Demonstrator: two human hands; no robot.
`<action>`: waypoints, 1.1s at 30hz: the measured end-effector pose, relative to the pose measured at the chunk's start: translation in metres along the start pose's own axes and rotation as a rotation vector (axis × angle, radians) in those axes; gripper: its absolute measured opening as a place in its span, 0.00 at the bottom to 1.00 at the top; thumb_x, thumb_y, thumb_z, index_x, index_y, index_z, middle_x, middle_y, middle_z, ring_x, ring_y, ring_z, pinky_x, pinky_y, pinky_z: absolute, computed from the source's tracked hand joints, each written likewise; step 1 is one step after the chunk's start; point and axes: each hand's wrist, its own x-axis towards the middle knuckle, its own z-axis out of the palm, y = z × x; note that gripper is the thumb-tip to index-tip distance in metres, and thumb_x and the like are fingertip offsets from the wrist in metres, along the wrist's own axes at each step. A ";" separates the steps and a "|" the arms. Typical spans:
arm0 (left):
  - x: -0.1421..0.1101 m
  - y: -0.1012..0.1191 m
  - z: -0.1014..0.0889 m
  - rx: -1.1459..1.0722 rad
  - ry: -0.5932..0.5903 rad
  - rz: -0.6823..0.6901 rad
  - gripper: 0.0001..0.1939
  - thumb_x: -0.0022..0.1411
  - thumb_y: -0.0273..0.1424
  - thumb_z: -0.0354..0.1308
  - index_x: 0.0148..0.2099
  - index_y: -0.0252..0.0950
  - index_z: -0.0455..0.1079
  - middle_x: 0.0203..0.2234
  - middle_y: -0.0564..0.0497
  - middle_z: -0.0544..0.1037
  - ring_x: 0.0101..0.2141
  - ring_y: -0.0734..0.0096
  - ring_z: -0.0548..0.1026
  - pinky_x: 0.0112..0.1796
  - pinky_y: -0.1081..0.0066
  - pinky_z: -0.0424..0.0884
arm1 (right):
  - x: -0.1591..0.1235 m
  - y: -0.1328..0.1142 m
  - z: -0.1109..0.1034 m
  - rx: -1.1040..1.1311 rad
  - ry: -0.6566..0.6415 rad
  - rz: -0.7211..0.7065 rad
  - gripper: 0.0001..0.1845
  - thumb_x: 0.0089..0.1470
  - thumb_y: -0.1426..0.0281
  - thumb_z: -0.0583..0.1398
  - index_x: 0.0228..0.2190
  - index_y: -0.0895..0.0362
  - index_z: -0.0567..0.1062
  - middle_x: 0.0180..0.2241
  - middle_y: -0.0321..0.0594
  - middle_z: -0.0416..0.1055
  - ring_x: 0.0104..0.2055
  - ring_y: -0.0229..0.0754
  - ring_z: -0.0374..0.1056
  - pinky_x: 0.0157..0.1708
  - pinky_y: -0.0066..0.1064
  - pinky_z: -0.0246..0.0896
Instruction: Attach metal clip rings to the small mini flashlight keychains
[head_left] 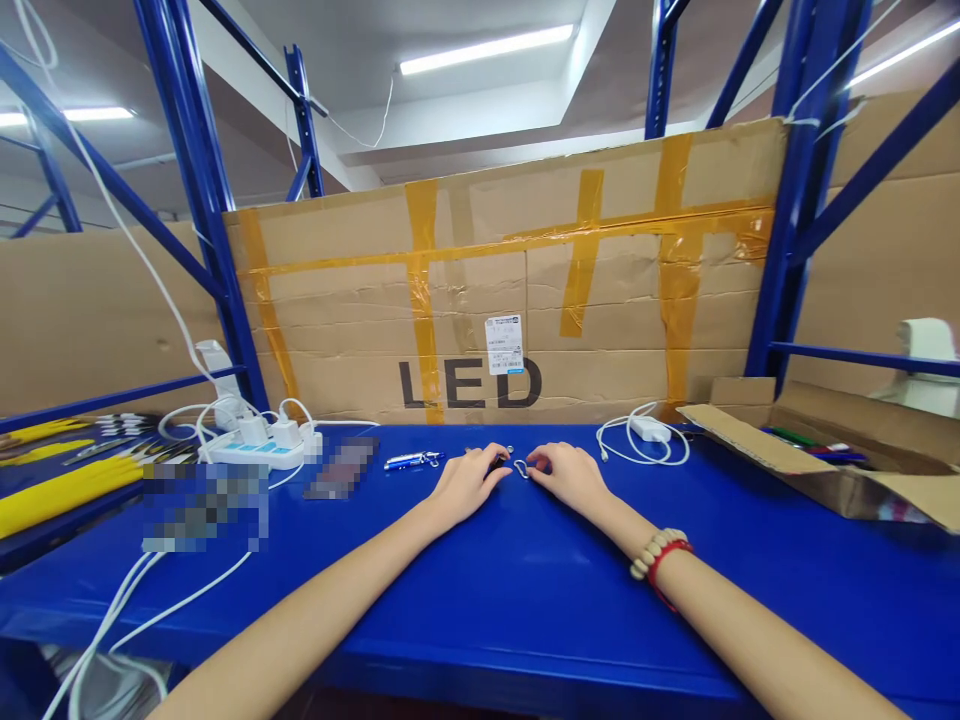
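My left hand (466,486) rests over the blue table (480,600) with thumb and fingers closed. Between them is a small dark thing, too small to name. Just to its right, my right hand (570,474) pinches a small silver carabiner (521,469) at the fingertips. A tiny metal ring (510,449) lies just behind the gap between both hands. Left of my left hand is a blue and silver pen-like item (412,461) with a metal clasp at its end.
A white charger with coiled cable (649,430) lies behind my right hand. An open cardboard box (795,470) stands at the right. Toward the left are a power strip (259,450), white cables and yellow-handled tools (67,495). A large cardboard panel (480,300) closes the back.
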 end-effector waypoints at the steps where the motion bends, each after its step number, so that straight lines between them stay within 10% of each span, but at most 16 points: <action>1: 0.000 0.000 0.000 0.003 0.000 0.002 0.09 0.65 0.33 0.50 0.47 0.39 0.60 0.38 0.54 0.71 0.39 0.69 0.70 0.39 0.71 0.65 | 0.000 0.000 0.000 -0.006 -0.012 0.001 0.10 0.50 0.66 0.55 0.34 0.53 0.74 0.32 0.34 0.71 0.39 0.39 0.63 0.35 0.30 0.51; 33: 0.002 -0.001 0.016 0.108 -0.009 0.294 0.13 0.66 0.35 0.46 0.47 0.32 0.63 0.35 0.50 0.72 0.37 0.64 0.70 0.30 0.68 0.69 | 0.018 0.046 0.034 0.409 -0.044 0.167 0.24 0.32 0.50 0.60 0.29 0.54 0.75 0.31 0.50 0.71 0.22 0.41 0.64 0.25 0.33 0.58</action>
